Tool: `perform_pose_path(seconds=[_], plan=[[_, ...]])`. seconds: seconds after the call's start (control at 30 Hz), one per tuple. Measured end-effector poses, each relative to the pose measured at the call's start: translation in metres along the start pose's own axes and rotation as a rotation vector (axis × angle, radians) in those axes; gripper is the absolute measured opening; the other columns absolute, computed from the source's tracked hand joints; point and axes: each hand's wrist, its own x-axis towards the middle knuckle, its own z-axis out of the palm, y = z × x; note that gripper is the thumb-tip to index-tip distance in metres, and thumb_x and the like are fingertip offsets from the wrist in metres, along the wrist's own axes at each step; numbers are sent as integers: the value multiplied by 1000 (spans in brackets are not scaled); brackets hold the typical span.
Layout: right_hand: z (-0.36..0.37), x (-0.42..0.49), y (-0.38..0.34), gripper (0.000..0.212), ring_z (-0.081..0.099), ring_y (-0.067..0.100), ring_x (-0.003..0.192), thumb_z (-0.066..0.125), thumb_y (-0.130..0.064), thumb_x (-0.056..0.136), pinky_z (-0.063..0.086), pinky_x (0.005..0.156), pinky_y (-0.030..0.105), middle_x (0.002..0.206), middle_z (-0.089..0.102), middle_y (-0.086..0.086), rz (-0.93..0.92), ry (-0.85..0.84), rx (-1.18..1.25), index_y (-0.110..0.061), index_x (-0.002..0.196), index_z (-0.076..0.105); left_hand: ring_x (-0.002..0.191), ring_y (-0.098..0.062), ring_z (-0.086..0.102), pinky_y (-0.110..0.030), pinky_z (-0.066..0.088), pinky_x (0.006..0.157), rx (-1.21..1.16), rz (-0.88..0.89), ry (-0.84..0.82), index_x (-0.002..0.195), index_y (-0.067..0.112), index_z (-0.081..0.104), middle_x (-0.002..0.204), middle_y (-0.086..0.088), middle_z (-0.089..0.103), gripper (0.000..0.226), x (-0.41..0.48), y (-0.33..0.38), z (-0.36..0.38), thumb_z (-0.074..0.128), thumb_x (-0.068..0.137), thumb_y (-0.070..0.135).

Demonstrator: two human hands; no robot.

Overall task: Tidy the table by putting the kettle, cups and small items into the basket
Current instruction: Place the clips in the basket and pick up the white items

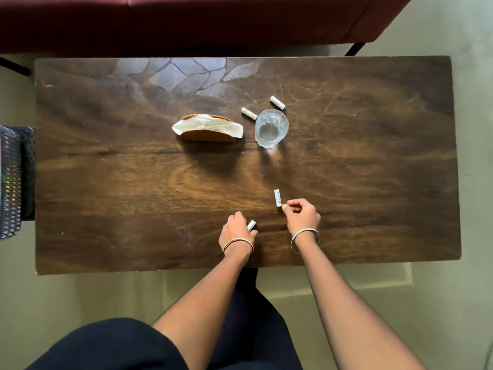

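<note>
My left hand (237, 228) rests near the front edge of the wooden table (106, 182) with its fingers curled round a small white sachet (251, 225). My right hand (301, 214) pinches the near end of another white sachet (277, 198) that lies on the wood. Further back stands an empty clear glass (271, 128). Two more white sachets lie behind it, one (249, 113) at its left and one (277, 102) at its right. A dark mesh basket (12, 180) shows at the left edge of the view, beside the table.
A wooden napkin holder with white napkins (208, 129) stands left of the glass. A dark red sofa (213, 20) runs along the far side of the table. No kettle is in view.
</note>
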Motion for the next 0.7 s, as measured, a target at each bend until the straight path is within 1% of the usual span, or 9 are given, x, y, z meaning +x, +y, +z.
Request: perform_pose_path(seconds=[0.07,0.17,0.23,0.4,0.5,0.57,0.63,0.67,0.7], plan=[[12,13,-7,17,67,23,82,78,-15,81,39,76,16,86,74,8,-7,-42,-53,-7,95,72,111,-26,59,-38,50,84,53,-18,23,115,18,53,119,-2,55,42,8,2,5,72,83,37],[23,26,-10,26,67,22,86,83,-23,77,39,73,23,90,73,7,0,-67,-159,-11,95,69,108,-23,60,-37,51,81,74,-27,60,110,19,57,117,-1,57,30,12,9,11,70,85,31],[29,33,-12,26,66,23,88,85,-26,74,40,72,25,91,72,7,5,-59,-219,-14,89,66,107,-22,60,-36,50,80,61,-47,73,107,20,59,115,-1,58,24,14,13,14,67,86,29],[34,38,-13,19,67,24,90,82,-27,76,47,77,29,91,73,6,8,-87,-310,-18,80,65,104,-21,59,-35,51,78,-4,-93,73,101,21,60,108,2,61,21,15,13,17,65,84,31],[29,39,-11,16,68,23,85,80,-25,77,44,73,26,80,72,2,-9,-112,-287,-17,80,67,92,-23,64,-30,46,68,-120,-161,80,93,24,59,96,2,66,16,15,12,11,65,81,32],[24,39,-12,16,67,24,84,81,-23,76,47,76,27,72,70,1,43,-153,-240,-16,80,68,87,-26,66,-28,43,65,-206,-204,97,91,25,59,90,1,69,13,14,7,7,64,81,33],[18,38,-16,18,70,28,87,83,-18,76,55,84,36,76,74,10,121,-247,-130,-10,83,69,86,-26,66,-29,47,69,-288,-194,90,92,25,62,89,1,71,13,16,-1,2,63,83,33],[14,35,-18,19,71,29,85,84,-14,76,59,83,40,82,75,16,148,-296,-67,-7,86,69,86,-24,67,-30,49,72,-335,-178,76,92,24,63,87,1,71,12,17,-4,-1,64,83,32],[10,30,-20,19,72,28,80,83,-10,77,61,77,39,85,75,20,167,-333,-1,-4,87,69,85,-23,67,-31,52,75,-402,-169,63,92,22,66,84,1,72,11,17,-7,-4,66,84,30]])
